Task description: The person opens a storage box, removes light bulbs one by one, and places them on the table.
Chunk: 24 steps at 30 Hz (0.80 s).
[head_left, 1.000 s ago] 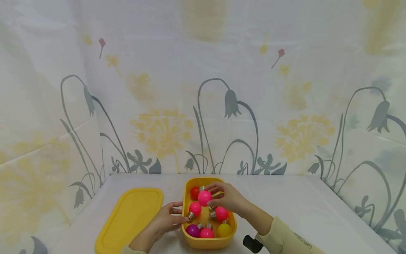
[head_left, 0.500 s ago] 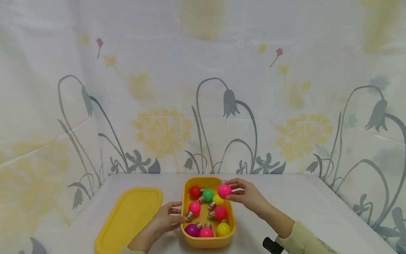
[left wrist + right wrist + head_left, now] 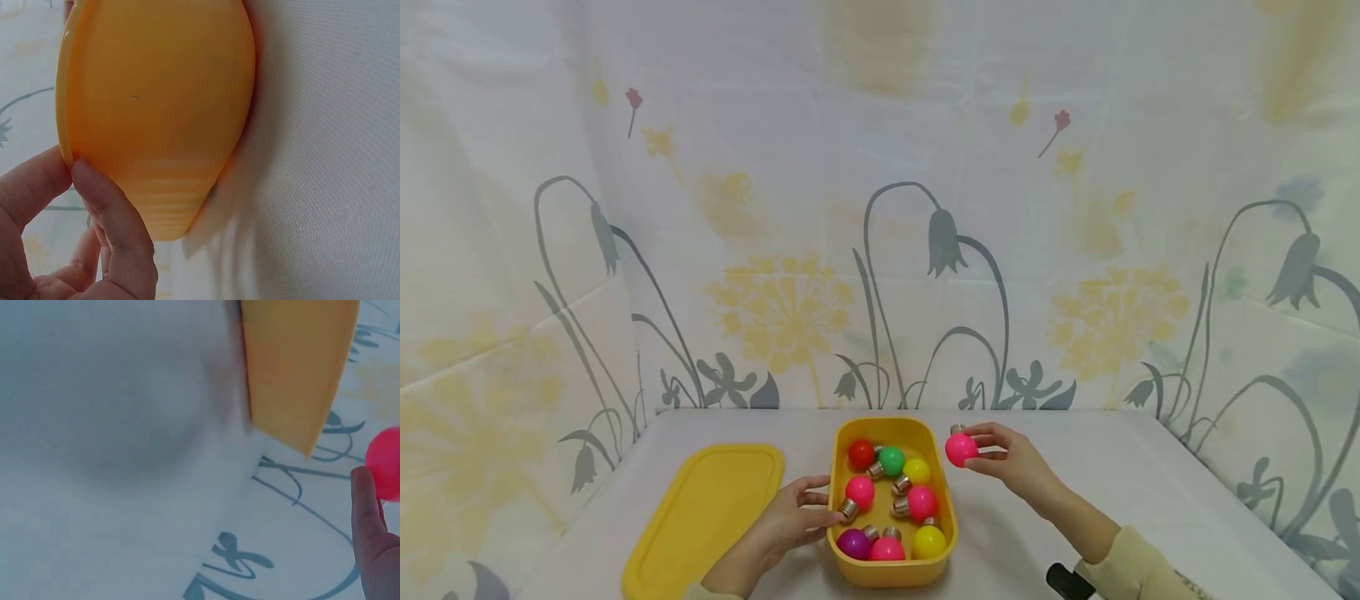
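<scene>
A yellow box point(image 3: 892, 571) sits on the white table and holds several small coloured bulbs with metal screw bases: red point(image 3: 861, 454), green point(image 3: 892, 460), yellow, pink and purple. My right hand point(image 3: 1009, 459) pinches a pink bulb point(image 3: 960, 449) in the air just right of the box's far right corner; the same pink bulb point(image 3: 384, 464) shows at the right wrist view's edge. My left hand point(image 3: 790, 526) grips the box's left wall, thumb on the rim, and the left wrist view shows its fingers point(image 3: 115, 225) against the yellow box wall point(image 3: 162, 106).
The yellow lid point(image 3: 707, 519) lies flat on the table to the left of the box. A flower-printed cloth backdrop point(image 3: 880, 208) closes in the back and both sides. A dark wrist strap point(image 3: 1070, 582) shows near the lower right.
My right hand has lifted the pink bulb out of the box and carried it right, past the box's right rim. The left hand and the box have stayed put.
</scene>
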Tool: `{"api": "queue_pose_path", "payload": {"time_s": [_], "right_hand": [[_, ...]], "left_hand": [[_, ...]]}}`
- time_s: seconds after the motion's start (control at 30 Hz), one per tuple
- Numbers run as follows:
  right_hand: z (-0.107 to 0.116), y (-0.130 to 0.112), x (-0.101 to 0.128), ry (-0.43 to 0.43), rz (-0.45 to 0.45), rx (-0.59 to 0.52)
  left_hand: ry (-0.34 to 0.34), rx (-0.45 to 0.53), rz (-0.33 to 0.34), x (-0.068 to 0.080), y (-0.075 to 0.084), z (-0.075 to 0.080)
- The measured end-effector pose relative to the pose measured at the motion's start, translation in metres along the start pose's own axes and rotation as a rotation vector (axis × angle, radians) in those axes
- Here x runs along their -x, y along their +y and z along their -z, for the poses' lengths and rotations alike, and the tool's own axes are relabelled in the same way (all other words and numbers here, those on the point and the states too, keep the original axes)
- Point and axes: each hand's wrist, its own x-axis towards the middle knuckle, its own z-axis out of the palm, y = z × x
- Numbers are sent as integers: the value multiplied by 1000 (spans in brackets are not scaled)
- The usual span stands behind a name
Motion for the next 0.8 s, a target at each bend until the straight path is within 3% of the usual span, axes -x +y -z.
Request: {"api": "queue_pose_path", "payload": {"time_s": [0.13,0.43,0.8], "right_hand": [[2,8,-2,36,-42,13],[4,26,-16,85,-80,34],[2,50,-30,80,-141,53]], "left_hand": [[0,3,18,0,-2,0],[-13,21,-8,-1,0,2],[-20,17,0,-1,-1,2]]}}
